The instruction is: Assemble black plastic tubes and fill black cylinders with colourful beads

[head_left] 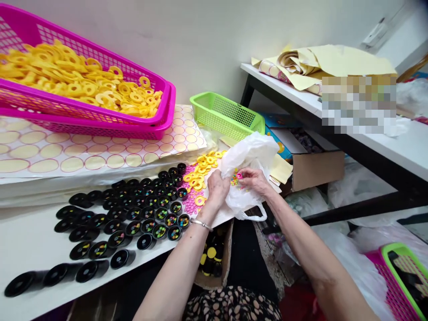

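A white plastic bag point(249, 151) lies at the right end of the table with its mouth spread. Small multicoloured beads point(235, 178) show inside it. The fingers of my left hand point(218, 189) are closed on the bag's left edge. Inside the mouth, my right hand point(254, 180) pinches a small pink ring-like piece point(239, 176), perhaps a tiny scoop, just over the beads. Left of my left hand are yellow rings point(197, 178) and a spread of small pink pieces point(191, 203). Rows of black cups point(133, 214) stand beyond, several holding coloured beads.
Stacked pink baskets point(167, 107) heaped with yellow rings sit on circle-printed sheets point(117, 151). Behind the bag is a green basket point(234, 116). On the right stand a cardboard box point(317, 169) and a higher white table point(384, 138). An open box of black-and-yellow pieces point(214, 254) is below.
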`<state>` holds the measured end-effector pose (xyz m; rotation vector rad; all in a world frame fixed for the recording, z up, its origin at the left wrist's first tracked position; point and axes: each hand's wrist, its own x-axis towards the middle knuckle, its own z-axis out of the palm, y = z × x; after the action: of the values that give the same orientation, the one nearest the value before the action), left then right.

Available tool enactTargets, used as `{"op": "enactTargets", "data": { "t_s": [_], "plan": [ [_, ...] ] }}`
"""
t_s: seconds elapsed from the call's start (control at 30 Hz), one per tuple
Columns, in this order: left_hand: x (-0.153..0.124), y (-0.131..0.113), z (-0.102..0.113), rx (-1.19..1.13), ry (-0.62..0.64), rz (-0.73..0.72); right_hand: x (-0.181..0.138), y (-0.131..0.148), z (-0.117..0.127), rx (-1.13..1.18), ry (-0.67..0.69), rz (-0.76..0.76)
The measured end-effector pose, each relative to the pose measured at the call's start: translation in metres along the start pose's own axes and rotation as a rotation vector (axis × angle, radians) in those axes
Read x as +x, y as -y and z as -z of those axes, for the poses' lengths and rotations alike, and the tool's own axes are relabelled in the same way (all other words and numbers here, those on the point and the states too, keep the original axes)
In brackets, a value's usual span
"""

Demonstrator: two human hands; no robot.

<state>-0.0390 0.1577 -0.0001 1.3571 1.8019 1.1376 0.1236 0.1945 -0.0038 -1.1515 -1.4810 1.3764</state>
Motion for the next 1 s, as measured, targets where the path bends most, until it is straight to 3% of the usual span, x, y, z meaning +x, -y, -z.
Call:
{"op": "enactTargets", "data": {
  "t_s": [0.17,0.3,0.47,0.57,0.73,1.0],
  "plan": [
    [-0.023,-0.006,0.006,0.146,-0.073,-0.129,-0.012,0.014,-0.012,0.088,-0.056,0.039],
    [-0.071,-0.002,0.031,0.157,-0.088,-0.306,-0.031,0.04,-0.041,0.111,0.005,0.111],
    [-0.151,0.031,0.087,0.131,-0.191,-0.53,-0.051,0.066,-0.102,-0.012,0.241,0.188],
    [-0.183,0.067,0.118,0.139,-0.297,-0.515,-0.059,0.069,-0.143,-0.185,0.484,0.256],
    [-0.201,0.118,0.143,0.258,-0.442,-0.375,-0.067,0.061,-0.194,-0.604,0.759,0.496],
    [-0.197,0.134,0.143,0.406,-0.445,-0.378,-0.074,0.068,-0.23,-1.272,0.804,0.781]
  ]
}}
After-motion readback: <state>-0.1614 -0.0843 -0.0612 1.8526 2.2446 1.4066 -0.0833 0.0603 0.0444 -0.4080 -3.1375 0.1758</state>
